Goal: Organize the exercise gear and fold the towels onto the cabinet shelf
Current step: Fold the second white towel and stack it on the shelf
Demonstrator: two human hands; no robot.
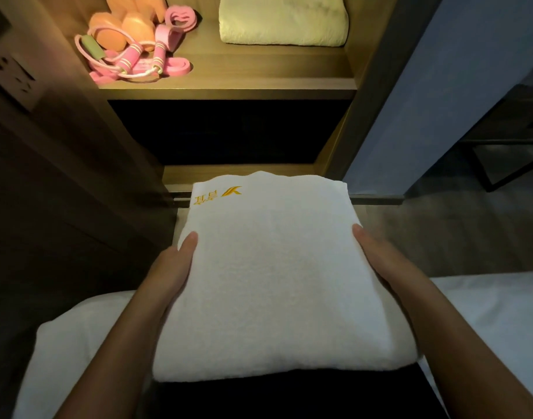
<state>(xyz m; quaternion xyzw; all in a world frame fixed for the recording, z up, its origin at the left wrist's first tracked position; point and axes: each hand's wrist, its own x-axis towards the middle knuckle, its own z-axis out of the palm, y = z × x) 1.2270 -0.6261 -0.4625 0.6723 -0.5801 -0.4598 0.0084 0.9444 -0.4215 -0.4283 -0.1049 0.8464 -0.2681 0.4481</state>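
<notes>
A folded white towel (274,282) with a yellow embroidered logo is held in front of me, below the lit cabinet shelf (229,83). My left hand (174,267) grips its left edge, thumb on top and fingers hidden underneath. My right hand (377,258) grips the right edge the same way. A second folded towel (283,19) lies on the shelf's right side. On the left of the shelf lie pink jump rope handles (144,55), pink bands (168,69) and orange dumbbells (129,25).
A dark lower compartment (229,131) opens under the shelf. A wall socket (11,77) is on the left panel. White bedding (77,343) lies below my arms. A blue wall (440,86) and a dark frame stand on the right.
</notes>
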